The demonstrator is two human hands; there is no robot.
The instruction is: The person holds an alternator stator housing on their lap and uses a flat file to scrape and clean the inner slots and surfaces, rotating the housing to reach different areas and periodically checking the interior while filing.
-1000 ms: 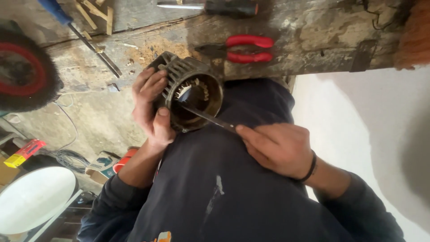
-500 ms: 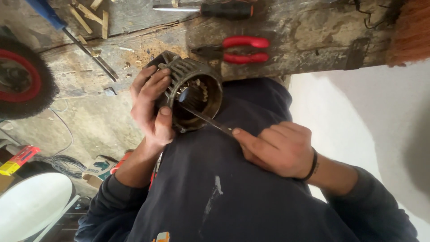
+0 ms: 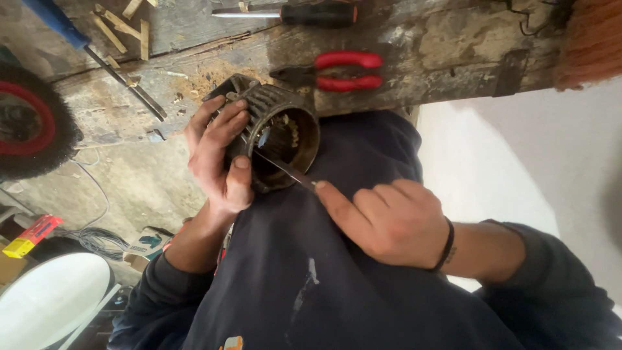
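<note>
Closest to me, my right hand (image 3: 389, 223) is clenched around a thin metal tool (image 3: 285, 170), its tip pushed into the open mouth of the motor housing (image 3: 275, 133). My left hand (image 3: 217, 155) grips that ribbed, grimy round housing, held just off the counter's (image 3: 421, 45) near edge. Its insides remain in place, so the prying looks barely begun. Farther back on the counter lie red pliers (image 3: 337, 70) and a screwdriver (image 3: 291, 13).

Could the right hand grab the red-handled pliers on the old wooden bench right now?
Probably not right away. The right hand is busy holding a thin metal tool poked into the round ribbed metal housing, which sits between it and the red-handled pliers.
</note>
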